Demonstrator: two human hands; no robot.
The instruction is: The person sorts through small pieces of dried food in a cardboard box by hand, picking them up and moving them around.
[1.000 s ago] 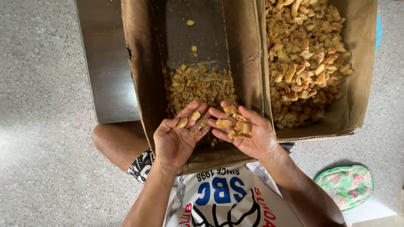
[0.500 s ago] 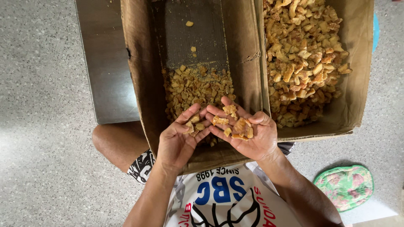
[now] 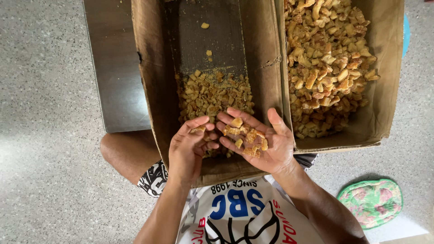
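Note:
My right hand (image 3: 264,144) is palm up over the near end of a long cardboard box (image 3: 153,90), cupping a small heap of golden-brown fried pieces (image 3: 246,135). My left hand (image 3: 187,151) is beside it, turned on its side, with a few pieces pinched at its fingertips (image 3: 199,129) and its fingers touching the right hand's fingers. Below both hands lies a pile of smaller fried pieces (image 3: 212,92) in the box's near half. The box's far half is almost bare, with two stray bits.
A second cardboard box (image 3: 384,90) to the right is heaped with larger fried pieces (image 3: 325,58). A dark flat board (image 3: 113,68) lies under the left box on a speckled floor. My bare knee (image 3: 124,153) is at the left. A green patterned item (image 3: 370,201) lies lower right.
Both hands have drawn closer together. The left hand has rolled from palm up onto its side and most of its pieces are gone; the right hand stays cupped and full.

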